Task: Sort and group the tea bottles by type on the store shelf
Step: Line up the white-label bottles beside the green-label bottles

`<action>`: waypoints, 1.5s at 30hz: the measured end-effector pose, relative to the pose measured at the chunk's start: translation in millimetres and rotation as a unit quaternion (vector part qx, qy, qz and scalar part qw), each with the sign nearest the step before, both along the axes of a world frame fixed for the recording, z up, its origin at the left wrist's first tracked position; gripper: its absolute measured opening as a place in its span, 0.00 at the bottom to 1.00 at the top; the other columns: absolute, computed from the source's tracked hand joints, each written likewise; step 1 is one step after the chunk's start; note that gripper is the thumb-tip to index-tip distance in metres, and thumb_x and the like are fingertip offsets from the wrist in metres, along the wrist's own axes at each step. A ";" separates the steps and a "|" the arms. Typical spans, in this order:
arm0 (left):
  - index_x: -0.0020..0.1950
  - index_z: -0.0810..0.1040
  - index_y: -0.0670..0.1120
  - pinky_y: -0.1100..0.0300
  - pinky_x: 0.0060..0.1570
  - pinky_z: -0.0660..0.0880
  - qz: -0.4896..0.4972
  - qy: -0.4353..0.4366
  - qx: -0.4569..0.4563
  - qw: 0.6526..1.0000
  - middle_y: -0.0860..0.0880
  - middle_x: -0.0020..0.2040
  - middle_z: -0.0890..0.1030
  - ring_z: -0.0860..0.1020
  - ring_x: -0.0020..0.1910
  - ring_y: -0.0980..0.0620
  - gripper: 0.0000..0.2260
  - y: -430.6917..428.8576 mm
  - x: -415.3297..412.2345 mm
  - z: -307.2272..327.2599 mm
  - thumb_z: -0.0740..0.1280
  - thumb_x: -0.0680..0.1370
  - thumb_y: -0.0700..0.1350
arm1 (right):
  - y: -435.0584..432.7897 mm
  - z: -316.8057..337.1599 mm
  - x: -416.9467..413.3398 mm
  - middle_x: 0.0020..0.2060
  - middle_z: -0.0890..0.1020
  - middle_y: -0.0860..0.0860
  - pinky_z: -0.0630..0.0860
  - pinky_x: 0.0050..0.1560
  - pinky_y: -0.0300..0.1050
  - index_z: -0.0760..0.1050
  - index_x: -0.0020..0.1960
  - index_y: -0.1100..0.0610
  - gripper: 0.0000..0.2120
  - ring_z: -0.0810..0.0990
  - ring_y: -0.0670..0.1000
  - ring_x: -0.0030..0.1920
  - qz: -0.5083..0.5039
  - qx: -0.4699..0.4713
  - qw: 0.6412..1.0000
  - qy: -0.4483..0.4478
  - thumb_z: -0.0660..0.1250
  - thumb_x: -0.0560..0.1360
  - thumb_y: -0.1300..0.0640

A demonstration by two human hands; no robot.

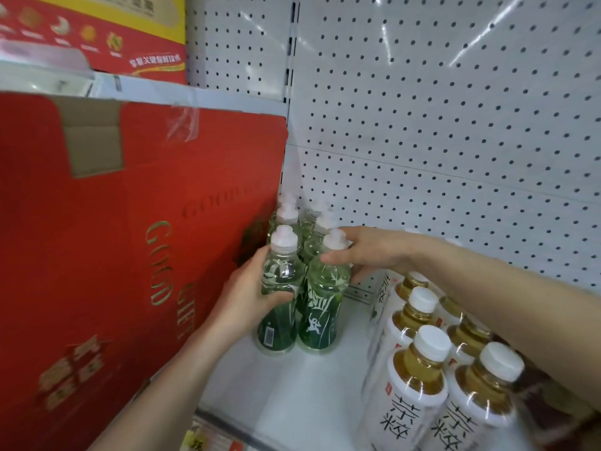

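Note:
Two rows of green-labelled tea bottles with white caps stand at the back left of the white shelf (292,395). My left hand (250,294) is wrapped around the front left green bottle (278,307), which stands on the shelf. My right hand (367,252) grips the shoulder of the front right green bottle (322,307), just below its cap. Several amber tea bottles (419,379) with white labels and white caps stand grouped at the right, under my right forearm.
A large red gift carton (123,242) fills the left side, right beside the green bottles. A white pegboard panel (439,125) forms the shelf back. Another red and yellow box (97,34) sits on the shelf above. Bare shelf lies between the two bottle groups.

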State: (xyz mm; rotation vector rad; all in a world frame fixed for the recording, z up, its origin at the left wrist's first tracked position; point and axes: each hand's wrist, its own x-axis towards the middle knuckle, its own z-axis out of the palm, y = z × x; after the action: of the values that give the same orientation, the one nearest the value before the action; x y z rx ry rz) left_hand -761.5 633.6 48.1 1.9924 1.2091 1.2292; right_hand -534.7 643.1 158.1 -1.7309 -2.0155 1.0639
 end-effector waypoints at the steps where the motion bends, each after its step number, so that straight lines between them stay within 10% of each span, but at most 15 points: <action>1: 0.70 0.68 0.59 0.62 0.56 0.74 0.004 0.002 0.004 1.000 0.61 0.60 0.79 0.78 0.57 0.64 0.35 2.7 -2.9 0.1 0.79 0.67 0.43 | 0.6 -0.7 -1.3 0.64 0.79 0.50 0.81 0.56 0.46 0.68 0.73 0.52 0.28 0.82 0.50 0.56 -0.003 -0.006 1.000 0.007 0.71 0.76 0.49; 6: 0.73 0.67 0.54 0.72 0.54 0.68 -0.035 0.028 -0.014 0.999 0.59 0.64 0.76 0.74 0.61 0.60 0.37 21.7 -18.3 5.3 0.79 0.68 0.41 | 3.9 -0.4 -20.3 0.62 0.80 0.53 0.81 0.57 0.47 0.69 0.70 0.55 0.24 0.81 0.51 0.58 0.006 -0.011 1.000 0.018 0.71 0.76 0.52; 12: 0.73 0.63 0.57 0.47 0.67 0.71 -0.100 -0.001 -0.081 0.992 0.56 0.67 0.75 0.74 0.66 0.55 0.37 29.3 -30.3 8.4 0.77 0.70 0.40 | -0.1 6.1 -28.6 0.64 0.78 0.52 0.82 0.54 0.48 0.66 0.73 0.52 0.30 0.83 0.53 0.55 0.001 -0.004 1.000 -0.018 0.73 0.74 0.50; 17: 0.69 0.68 0.53 0.54 0.56 0.71 0.068 0.061 0.008 0.996 0.54 0.61 0.72 0.73 0.58 0.54 0.37 21.7 -18.0 10.7 0.79 0.64 0.58 | -5.6 14.6 -27.1 0.51 0.83 0.55 0.83 0.51 0.49 0.73 0.65 0.55 0.25 0.87 0.54 0.44 -0.049 0.102 0.991 -0.070 0.75 0.72 0.47; 24: 0.72 0.65 0.51 0.50 0.68 0.67 -0.047 0.011 -0.071 0.996 0.53 0.66 0.73 0.72 0.67 0.50 0.28 30.1 -30.0 11.1 0.73 0.75 0.44 | -11.3 20.5 -35.9 0.57 0.81 0.54 0.77 0.63 0.52 0.62 0.76 0.57 0.34 0.86 0.54 0.48 -0.029 0.066 0.993 -0.096 0.71 0.76 0.49; 29: 0.74 0.65 0.49 0.44 0.67 0.70 0.030 0.089 -0.007 0.996 0.44 0.69 0.70 0.73 0.67 0.45 0.31 27.2 -26.4 12.8 0.72 0.74 0.52 | -14.2 20.6 -49.6 0.51 0.80 0.49 0.77 0.31 0.30 0.63 0.75 0.58 0.28 0.85 0.43 0.33 -0.035 0.093 0.988 -0.114 0.69 0.79 0.51; 33: 0.77 0.62 0.49 0.45 0.69 0.67 0.015 0.073 -0.011 0.997 0.47 0.71 0.73 0.72 0.70 0.46 0.27 30.7 -30.2 12.8 0.67 0.79 0.43 | -14.0 19.8 -46.8 0.67 0.75 0.56 0.79 0.60 0.48 0.59 0.78 0.57 0.30 0.84 0.54 0.52 -0.039 0.073 0.993 -0.086 0.67 0.80 0.55; 38: 0.73 0.67 0.48 0.55 0.58 0.69 0.025 0.074 0.028 0.997 0.48 0.67 0.74 0.73 0.62 0.51 0.29 24.8 -23.3 6.9 0.72 0.75 0.50 | -15.5 13.0 -51.9 0.43 0.77 0.47 0.74 0.26 0.31 0.63 0.74 0.59 0.27 0.82 0.47 0.37 -0.067 0.097 0.989 -0.092 0.67 0.80 0.53; 45: 0.77 0.62 0.48 0.54 0.66 0.67 -0.025 0.058 0.001 0.998 0.47 0.72 0.72 0.71 0.69 0.47 0.28 30.3 -19.9 11.3 0.68 0.79 0.44 | -16.7 7.6 -60.1 0.48 0.79 0.53 0.81 0.36 0.37 0.65 0.74 0.58 0.25 0.82 0.50 0.37 -0.088 0.119 0.984 -0.103 0.67 0.80 0.52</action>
State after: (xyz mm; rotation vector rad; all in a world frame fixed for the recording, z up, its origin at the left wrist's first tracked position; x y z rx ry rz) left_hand -781.5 663.9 59.4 2.1066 1.2055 1.1047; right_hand -594.8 626.4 165.7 -1.9099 -1.9651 0.5840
